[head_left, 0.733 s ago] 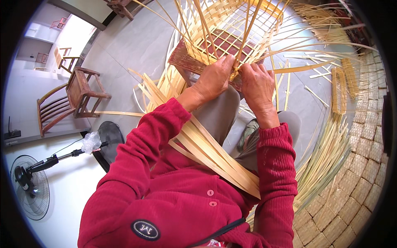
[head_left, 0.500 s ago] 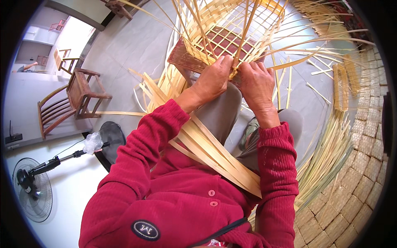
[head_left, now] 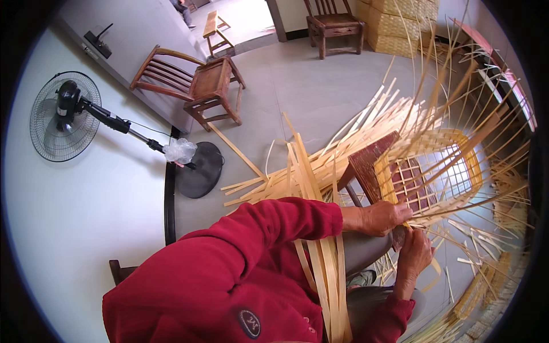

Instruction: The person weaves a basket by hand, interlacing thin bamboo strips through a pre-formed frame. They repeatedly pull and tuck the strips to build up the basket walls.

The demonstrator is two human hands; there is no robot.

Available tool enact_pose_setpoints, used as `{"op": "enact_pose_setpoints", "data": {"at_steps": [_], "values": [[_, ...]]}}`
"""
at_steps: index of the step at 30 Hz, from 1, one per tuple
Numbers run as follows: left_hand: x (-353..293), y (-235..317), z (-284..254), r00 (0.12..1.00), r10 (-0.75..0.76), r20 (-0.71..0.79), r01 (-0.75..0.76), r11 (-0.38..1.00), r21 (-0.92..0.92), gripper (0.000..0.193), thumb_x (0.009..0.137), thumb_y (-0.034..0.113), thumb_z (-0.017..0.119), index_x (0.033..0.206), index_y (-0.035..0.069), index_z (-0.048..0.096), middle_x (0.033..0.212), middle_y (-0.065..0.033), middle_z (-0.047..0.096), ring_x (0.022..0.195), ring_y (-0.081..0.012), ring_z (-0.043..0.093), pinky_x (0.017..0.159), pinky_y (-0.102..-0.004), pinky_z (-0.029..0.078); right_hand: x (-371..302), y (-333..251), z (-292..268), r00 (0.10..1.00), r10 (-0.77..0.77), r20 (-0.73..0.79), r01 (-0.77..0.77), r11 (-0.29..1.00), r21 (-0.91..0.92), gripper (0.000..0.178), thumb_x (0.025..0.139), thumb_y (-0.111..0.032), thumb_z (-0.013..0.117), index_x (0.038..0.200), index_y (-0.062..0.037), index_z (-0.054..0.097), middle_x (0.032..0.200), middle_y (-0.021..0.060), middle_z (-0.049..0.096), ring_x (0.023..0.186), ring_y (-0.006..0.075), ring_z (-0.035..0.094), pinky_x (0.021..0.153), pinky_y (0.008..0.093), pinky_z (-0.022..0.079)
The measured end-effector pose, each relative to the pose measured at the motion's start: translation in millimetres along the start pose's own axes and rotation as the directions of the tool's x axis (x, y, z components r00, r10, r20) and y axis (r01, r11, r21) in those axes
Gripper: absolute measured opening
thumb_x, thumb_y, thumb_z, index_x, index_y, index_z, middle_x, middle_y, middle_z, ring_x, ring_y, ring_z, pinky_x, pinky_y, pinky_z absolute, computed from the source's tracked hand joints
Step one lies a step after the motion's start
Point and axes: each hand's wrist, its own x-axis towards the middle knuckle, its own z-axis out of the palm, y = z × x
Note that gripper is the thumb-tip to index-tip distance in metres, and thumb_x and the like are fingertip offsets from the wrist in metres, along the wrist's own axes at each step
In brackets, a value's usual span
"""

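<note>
A partly woven bamboo basket [head_left: 473, 166] with an open lattice base and long loose strips standing up all round rests on a dark red wooden stool [head_left: 363, 164]. At its near corner my left hand [head_left: 384, 218] is closed on the woven edge, fingertips pinching the strips there. Just beside it, nearer to me, my right hand [head_left: 416, 254] is closed too, pinching a bamboo strip at the same corner. The fingertips partly hide the spot where the strips cross. Across my lap lies a bundle of flat pale bamboo strips [head_left: 327, 280].
More bamboo strips [head_left: 360, 137] are heaped on the grey floor behind the stool. To the left stand a wooden chair [head_left: 211, 86] and a pedestal fan [head_left: 66, 117] with a round black base. Another chair [head_left: 334, 26] and stacked woven boxes [head_left: 400, 26] are at the back.
The view has swung left, so the basket and both hands now appear farther right, and the fan and chair show more fully. My hands stay at the basket's near edge.
</note>
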Motion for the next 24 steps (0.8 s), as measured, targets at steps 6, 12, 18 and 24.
{"op": "enact_pose_setpoints", "data": {"at_steps": [6, 12, 18, 24], "values": [[6.1, -30.8, 4.0, 0.981, 0.193, 0.008, -0.193, 0.981, -0.012, 0.028, 0.075, 0.003, 0.061, 0.102, 0.003, 0.052, 0.096, -0.0195, 0.057, 0.089, -0.0432, 0.062, 0.071, -0.0493, 0.053, 7.4, 34.8, 26.2, 0.998, -0.058, -0.025, 0.058, 0.998, -0.039, 0.025, 0.097, -0.037, 0.064, 0.086, -0.0155, 0.07, 0.086, 0.0078, 0.071, 0.083, 0.0312, 0.066, 0.077, 0.047, 0.046], [28.4, -20.3, -21.4, 0.983, 0.176, 0.056, -0.164, 0.971, -0.171, 0.012, 0.087, 0.001, 0.061, 0.098, 0.003, 0.058, 0.089, -0.0168, 0.06, 0.084, -0.0396, 0.063, 0.07, -0.0452, 0.051, 42.1, 39.3, 1.0, 0.948, -0.28, -0.155, 0.293, 0.954, 0.068, 0.032, 0.089, -0.042, 0.071, 0.075, -0.0135, 0.064, 0.075, 0.0049, 0.068, 0.073, 0.0245, 0.066, 0.072, 0.0421, 0.045], [35.4, -33.4, -39.9, 0.956, 0.218, 0.195, -0.181, 0.964, -0.194, 0.014, 0.092, 0.002, 0.066, 0.106, 0.003, 0.061, 0.091, -0.013, 0.062, 0.084, -0.0345, 0.064, 0.072, -0.0407, 0.051, 82.4, 49.6, 7.6, 0.851, -0.523, -0.05, 0.521, 0.83, 0.196, 0.033, 0.091, -0.043, 0.066, 0.074, -0.0143, 0.069, 0.068, 0.0063, 0.065, 0.069, 0.027, 0.065, 0.073, 0.0423, 0.049], [36.7, -41.7, -44.5, 0.942, 0.088, 0.323, -0.046, 0.99, -0.135, 0.033, 0.098, 0.005, 0.064, 0.128, 0.004, 0.05, 0.103, -0.0151, 0.07, 0.092, -0.0304, 0.074, 0.075, -0.0365, 0.058, 89.1, 60.5, 20.9, 0.816, -0.57, -0.092, 0.567, 0.761, 0.315, 0.028, 0.089, -0.035, 0.071, 0.077, -0.0101, 0.067, 0.067, 0.0088, 0.06, 0.069, 0.0293, 0.062, 0.076, 0.0412, 0.047]]}}
